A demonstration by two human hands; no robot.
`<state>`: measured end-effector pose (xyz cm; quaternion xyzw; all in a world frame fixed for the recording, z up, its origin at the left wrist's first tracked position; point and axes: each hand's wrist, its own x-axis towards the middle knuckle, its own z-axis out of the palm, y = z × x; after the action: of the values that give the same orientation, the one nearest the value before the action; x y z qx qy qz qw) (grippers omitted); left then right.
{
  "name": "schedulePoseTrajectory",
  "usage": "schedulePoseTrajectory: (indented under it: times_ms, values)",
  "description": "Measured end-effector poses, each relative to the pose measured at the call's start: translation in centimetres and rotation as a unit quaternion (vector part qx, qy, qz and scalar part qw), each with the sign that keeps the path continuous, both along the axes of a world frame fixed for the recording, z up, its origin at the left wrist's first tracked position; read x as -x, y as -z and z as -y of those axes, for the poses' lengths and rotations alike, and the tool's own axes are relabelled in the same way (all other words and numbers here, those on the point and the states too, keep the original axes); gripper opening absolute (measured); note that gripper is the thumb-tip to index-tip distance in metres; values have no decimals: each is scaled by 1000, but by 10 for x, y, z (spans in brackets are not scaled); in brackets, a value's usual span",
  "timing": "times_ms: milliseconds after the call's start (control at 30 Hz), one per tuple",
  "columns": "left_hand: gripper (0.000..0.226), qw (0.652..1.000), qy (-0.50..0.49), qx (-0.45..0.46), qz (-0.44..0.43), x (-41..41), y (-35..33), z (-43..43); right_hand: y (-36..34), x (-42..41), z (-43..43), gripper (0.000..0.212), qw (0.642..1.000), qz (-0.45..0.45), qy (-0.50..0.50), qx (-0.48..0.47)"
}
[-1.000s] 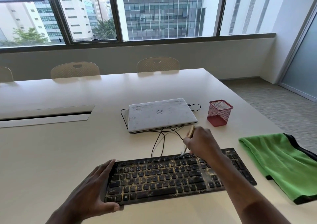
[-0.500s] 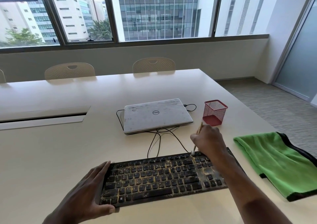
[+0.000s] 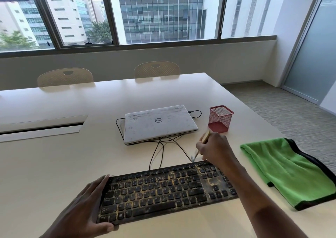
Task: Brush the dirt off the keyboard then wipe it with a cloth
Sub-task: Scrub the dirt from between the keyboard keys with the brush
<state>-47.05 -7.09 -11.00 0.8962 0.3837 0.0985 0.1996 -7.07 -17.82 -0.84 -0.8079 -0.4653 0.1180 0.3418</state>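
A black keyboard [image 3: 163, 192], speckled with yellowish dirt, lies on the white table [image 3: 54, 165] in front of me. My left hand [image 3: 85, 212] holds its left end, fingers along the far side and thumb at the near corner. My right hand [image 3: 214, 148] grips a small brush [image 3: 203, 141] with a wooden handle. The bristle tip points down just beyond the keyboard's far edge, right of centre. A folded green cloth [image 3: 291, 172] with a black edge lies to the right of the keyboard.
A closed white laptop [image 3: 158, 123] sits behind the keyboard with black cables [image 3: 163, 146] trailing from it toward me. A red mesh cup [image 3: 220, 118] stands right of the laptop. Two chairs [image 3: 156, 70] stand at the far side. The table's right edge runs near the cloth.
My right hand has swept the brush along the top row to the right and off the keyboard's far edge. My left hand keeps its hold on the left end.
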Motion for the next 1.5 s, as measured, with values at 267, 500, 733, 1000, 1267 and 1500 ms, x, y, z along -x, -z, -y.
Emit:
schedulePoseTrajectory:
  times_ms: [267, 500, 733, 1000, 1267, 1500]
  values:
    - [139, 1000, 6, -13, 8, 4, 8, -5, 5, -13, 0, 22, 996, 44, 76, 16]
    - [134, 1000, 17, 1, 5, 4, 10, -5, 7, -21, 2, 20, 995, 66, 56, 58]
    - [132, 999, 31, 8, 16, 3, 12, -7, 8, -26, 5, 17, 999, 26, 40, 24]
    - [131, 999, 38, 2, 22, 2, 12, -7, 5, -38, 10, 18, 997, 48, 56, 15]
    - [129, 998, 46, 13, 28, 0, 11, -8, 7, -54, 17, 20, 991, 69, 108, 36]
    - [128, 999, 40, -1, 30, 1, 15, -13, 9, -61, 19, 19, 994, 51, 90, 44]
